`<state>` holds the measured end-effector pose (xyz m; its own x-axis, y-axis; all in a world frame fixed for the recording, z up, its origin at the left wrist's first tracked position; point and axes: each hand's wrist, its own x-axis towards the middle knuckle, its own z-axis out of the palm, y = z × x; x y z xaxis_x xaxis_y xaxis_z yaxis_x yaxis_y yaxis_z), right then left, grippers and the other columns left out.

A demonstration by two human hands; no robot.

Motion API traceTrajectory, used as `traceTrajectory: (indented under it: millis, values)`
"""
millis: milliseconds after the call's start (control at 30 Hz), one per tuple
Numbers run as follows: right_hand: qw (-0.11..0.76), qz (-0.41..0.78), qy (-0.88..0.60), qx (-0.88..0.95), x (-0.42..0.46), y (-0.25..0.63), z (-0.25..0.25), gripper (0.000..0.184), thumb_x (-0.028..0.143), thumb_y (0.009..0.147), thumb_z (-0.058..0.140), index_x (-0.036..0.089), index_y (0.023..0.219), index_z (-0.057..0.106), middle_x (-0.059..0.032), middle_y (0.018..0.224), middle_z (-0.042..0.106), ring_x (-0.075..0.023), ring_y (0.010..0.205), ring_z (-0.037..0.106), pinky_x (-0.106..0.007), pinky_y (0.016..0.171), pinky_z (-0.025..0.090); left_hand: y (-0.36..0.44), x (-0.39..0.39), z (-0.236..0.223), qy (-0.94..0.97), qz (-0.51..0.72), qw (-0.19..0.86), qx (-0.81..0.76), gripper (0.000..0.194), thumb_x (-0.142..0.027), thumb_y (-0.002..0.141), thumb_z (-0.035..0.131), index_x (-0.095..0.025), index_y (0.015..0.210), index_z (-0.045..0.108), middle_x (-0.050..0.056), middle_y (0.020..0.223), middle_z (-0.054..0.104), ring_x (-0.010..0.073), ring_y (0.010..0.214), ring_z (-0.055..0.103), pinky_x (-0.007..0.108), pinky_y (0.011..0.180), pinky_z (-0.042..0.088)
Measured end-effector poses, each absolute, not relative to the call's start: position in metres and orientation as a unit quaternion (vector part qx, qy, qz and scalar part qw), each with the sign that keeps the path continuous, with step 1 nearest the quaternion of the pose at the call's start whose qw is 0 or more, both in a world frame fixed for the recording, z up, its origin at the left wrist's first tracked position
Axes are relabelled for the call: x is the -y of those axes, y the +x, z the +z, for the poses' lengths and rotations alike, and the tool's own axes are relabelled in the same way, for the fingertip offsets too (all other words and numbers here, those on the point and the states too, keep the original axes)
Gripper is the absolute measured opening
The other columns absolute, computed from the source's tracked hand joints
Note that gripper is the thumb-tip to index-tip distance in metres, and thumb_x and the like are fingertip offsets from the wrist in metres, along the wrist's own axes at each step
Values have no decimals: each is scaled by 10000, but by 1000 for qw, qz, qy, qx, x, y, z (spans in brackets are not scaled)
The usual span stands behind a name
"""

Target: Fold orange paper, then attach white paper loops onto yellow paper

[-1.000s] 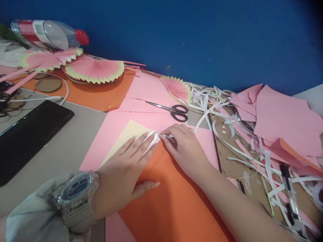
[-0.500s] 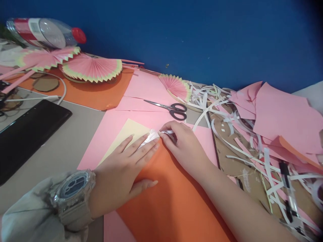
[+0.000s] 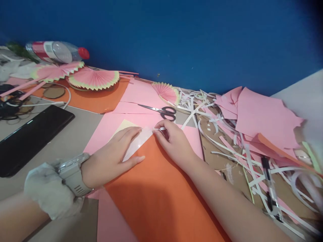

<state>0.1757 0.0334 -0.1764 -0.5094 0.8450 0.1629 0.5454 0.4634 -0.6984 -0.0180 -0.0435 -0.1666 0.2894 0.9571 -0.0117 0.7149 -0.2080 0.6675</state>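
My left hand [image 3: 111, 153] lies over the pale yellow sheet [image 3: 124, 125], fingers stretched, with its thumb apart on the edge of the orange paper [image 3: 161, 188]. Between that thumb and its fingertips shows a glossy, whitish tape-like strip [image 3: 137, 143], running along the orange paper's upper left edge. At the paper's top corner my right hand [image 3: 171, 141] pinches the end of a thin white strip [image 3: 160, 128], which curls up between thumb and index finger. Whether this strip joins the glossy one I cannot tell. Pink paper [image 3: 94, 144] lies underneath.
Black-handled scissors [image 3: 164, 111] lie just beyond my right hand. A phone [image 3: 35, 137] is at left, with pleated paper fans [image 3: 94, 79] and a bottle [image 3: 59, 52] behind. White paper strips, pink sheets [image 3: 264, 117] and a pen [image 3: 270, 188] cover cardboard at right.
My left hand has shifted left and turned, its fingers sliding off the whitish strip, which now shows more. My right hand keeps its pinch at the corner. The view has tilted slightly.
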Motion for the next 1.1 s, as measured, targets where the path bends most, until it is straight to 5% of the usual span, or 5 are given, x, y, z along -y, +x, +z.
traceTrajectory:
  millis: [333,467,567,800,1100]
  values:
    - [322,262,-334,846,-30,180,-177,73,214,892,462,195,884,532,-33,897,608,-168,848,520,-289,758,386,-19,25,-145,663,261,426,-558,571,-359,840,538,-238,1323,259,65,1153,559,195,1101,534,347,907,452]
    - [337,270,-301,850,-27,183,-169,102,209,890,453,192,926,547,-30,914,621,-161,858,532,-289,776,393,-11,9,-141,670,234,462,-532,260,-364,797,587,-179,967,522,-6,806,563,145,750,561,266,675,464]
    - [322,256,-323,852,-28,188,-157,137,206,875,457,195,965,561,-31,965,616,-166,893,529,-305,817,394,-2,5,-146,677,231,476,-511,275,-404,820,549,-172,692,476,-52,626,432,89,561,418,209,516,361]
    - [292,126,-503,803,-43,201,-151,307,314,928,354,260,1105,599,-73,1112,534,-242,1093,461,-448,950,323,4,8,-162,653,297,505,-479,297,-412,860,488,-181,684,425,-48,668,437,86,594,420,203,550,373]
    - [191,104,-465,858,-70,200,-166,391,202,920,325,156,1258,516,-82,1271,561,-235,1189,457,-401,1001,329,-1,5,-168,659,292,512,-466,316,-402,850,500,-181,643,410,-46,653,388,89,586,377,209,531,332]
